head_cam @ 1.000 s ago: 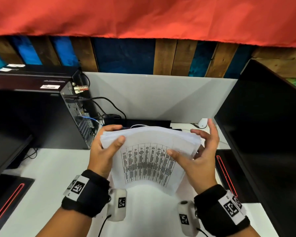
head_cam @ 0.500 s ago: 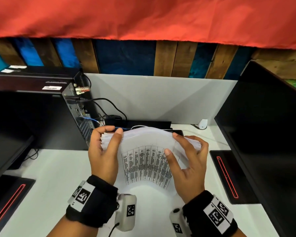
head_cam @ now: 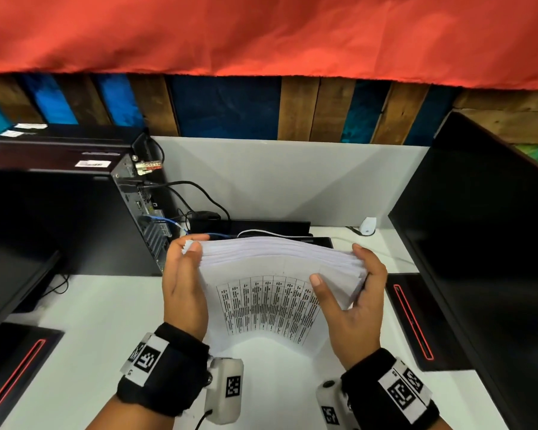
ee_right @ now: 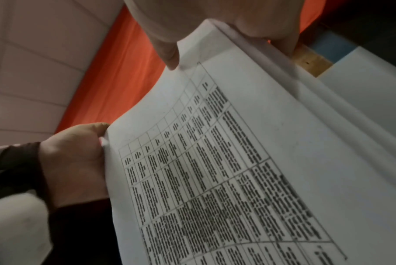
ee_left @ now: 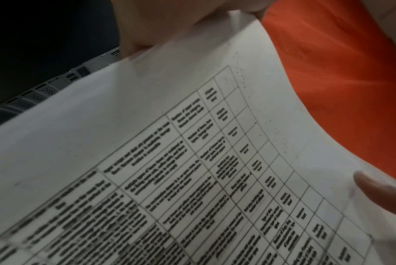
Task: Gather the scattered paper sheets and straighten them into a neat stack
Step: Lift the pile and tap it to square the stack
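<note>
A thick stack of white paper sheets (head_cam: 271, 287) stands on its lower edge on the white desk (head_cam: 84, 321), bowed toward me, its front sheet printed with a table. My left hand (head_cam: 184, 283) holds the stack's left edge, thumb in front and fingers behind. My right hand (head_cam: 351, 293) holds the right edge the same way, thumb on the front sheet. The printed sheet (ee_left: 192, 179) fills the left wrist view, with my left hand (ee_left: 169, 26) at its top. In the right wrist view my right hand (ee_right: 215, 23) pinches the stack's (ee_right: 249, 161) upper corner. The top edges look slightly fanned.
A black computer tower (head_cam: 75, 212) with cables stands at the left. A black monitor (head_cam: 479, 243) rises at the right, another monitor's edge (head_cam: 10, 283) at far left. A grey partition (head_cam: 292, 178) backs the desk. A small white device (head_cam: 367, 226) lies at the back right.
My right hand has slid from the front of the sheets to the stack's right edge. The left hand has straightened along the left edge, and the sheets' top edges have drawn closer together.
</note>
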Demonstrator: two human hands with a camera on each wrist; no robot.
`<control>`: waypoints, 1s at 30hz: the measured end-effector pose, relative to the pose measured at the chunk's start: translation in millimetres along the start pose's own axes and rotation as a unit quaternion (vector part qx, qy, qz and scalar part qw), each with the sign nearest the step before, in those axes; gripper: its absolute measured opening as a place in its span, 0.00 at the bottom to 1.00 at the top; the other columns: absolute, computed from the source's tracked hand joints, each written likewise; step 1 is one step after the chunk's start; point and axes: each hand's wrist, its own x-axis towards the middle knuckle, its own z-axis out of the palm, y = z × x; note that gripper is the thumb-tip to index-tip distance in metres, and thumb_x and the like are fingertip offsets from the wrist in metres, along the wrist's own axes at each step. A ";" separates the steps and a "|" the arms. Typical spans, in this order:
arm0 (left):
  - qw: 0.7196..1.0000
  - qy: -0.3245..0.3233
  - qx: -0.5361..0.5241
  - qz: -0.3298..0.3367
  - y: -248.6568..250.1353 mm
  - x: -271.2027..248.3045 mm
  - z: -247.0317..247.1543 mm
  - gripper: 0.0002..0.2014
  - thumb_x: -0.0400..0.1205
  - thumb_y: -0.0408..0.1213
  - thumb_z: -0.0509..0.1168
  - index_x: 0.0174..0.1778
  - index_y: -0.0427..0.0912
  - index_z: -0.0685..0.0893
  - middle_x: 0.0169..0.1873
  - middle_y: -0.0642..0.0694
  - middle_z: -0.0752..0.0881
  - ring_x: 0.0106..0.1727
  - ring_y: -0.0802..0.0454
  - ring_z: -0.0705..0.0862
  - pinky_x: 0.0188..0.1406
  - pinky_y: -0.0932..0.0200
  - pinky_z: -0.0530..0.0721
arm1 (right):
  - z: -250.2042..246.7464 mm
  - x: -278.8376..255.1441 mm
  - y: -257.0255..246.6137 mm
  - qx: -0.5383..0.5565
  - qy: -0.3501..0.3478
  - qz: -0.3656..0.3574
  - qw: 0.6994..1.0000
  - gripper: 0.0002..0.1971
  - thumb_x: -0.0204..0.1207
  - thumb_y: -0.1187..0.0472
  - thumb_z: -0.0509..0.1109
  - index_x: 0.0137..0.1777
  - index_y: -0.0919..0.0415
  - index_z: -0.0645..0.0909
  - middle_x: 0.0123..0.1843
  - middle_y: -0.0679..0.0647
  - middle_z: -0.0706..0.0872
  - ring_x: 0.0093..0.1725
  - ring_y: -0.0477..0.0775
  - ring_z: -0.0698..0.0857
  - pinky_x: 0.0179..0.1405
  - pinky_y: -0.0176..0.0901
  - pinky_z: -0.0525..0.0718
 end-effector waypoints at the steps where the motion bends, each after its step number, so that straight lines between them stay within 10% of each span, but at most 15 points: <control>1: 1.000 -0.023 -0.003 0.007 -1.2 -1.3 -2.3 0.16 0.80 0.53 0.57 0.50 0.45 0.81 0.42 0.51 0.86 0.46 0.57 0.85 0.49 0.55 0.81 | -1.3 0.4 -1.2 0.038 0.001 0.031 0.999 0.40 0.64 0.55 0.83 0.67 0.27 0.64 0.63 0.41 0.77 0.65 0.44 0.81 0.67 0.48 0.82; 4: 0.995 -0.096 -0.012 0.007 -16.1 -2.9 -14.9 0.44 0.64 0.68 0.71 0.63 0.34 0.75 0.49 0.54 0.89 0.52 0.58 0.88 0.51 0.61 0.85 | -8.9 3.7 6.7 0.156 -0.027 0.152 0.976 0.50 0.59 0.71 0.82 0.75 0.38 0.62 0.59 0.46 0.84 0.56 0.41 0.88 0.51 0.36 0.88; 6: 0.990 -0.132 -0.020 -0.050 -24.5 -2.0 -22.5 0.51 0.51 0.64 0.81 0.63 0.33 0.78 0.50 0.50 0.92 0.53 0.55 0.90 0.50 0.62 0.87 | -13.3 6.8 12.3 0.168 -0.096 0.208 0.959 0.42 0.58 0.72 0.82 0.72 0.53 0.72 0.58 0.54 0.89 0.56 0.48 0.90 0.55 0.45 0.89; 10: 0.977 -0.184 0.001 -0.105 -34.6 3.3 -25.4 0.41 0.42 0.56 0.86 0.48 0.39 0.86 0.43 0.44 0.93 0.46 0.50 0.91 0.43 0.59 0.88 | -14.3 8.0 20.1 0.160 -0.177 0.242 0.940 0.28 0.53 0.71 0.86 0.57 0.66 0.85 0.51 0.63 0.92 0.54 0.62 0.91 0.58 0.60 0.87; 15: 0.962 -0.217 0.024 -0.166 -39.6 13.9 -38.5 0.48 0.39 0.53 0.87 0.57 0.40 0.84 0.50 0.45 0.93 0.54 0.49 0.91 0.52 0.57 0.89 | -29.4 17.7 29.7 0.164 -0.201 0.275 0.926 0.32 0.48 0.67 0.87 0.57 0.64 0.85 0.52 0.60 0.93 0.55 0.60 0.91 0.48 0.43 0.89; 30: 0.946 -0.251 0.053 -0.198 -43.5 8.3 -36.3 0.46 0.43 0.46 0.88 0.58 0.34 0.85 0.53 0.38 0.92 0.58 0.41 0.89 0.61 0.43 0.85 | -22.4 26.7 23.8 0.142 -0.199 0.281 0.928 0.25 0.55 0.77 0.82 0.54 0.60 0.86 0.51 0.60 0.93 0.54 0.59 0.91 0.53 0.50 0.89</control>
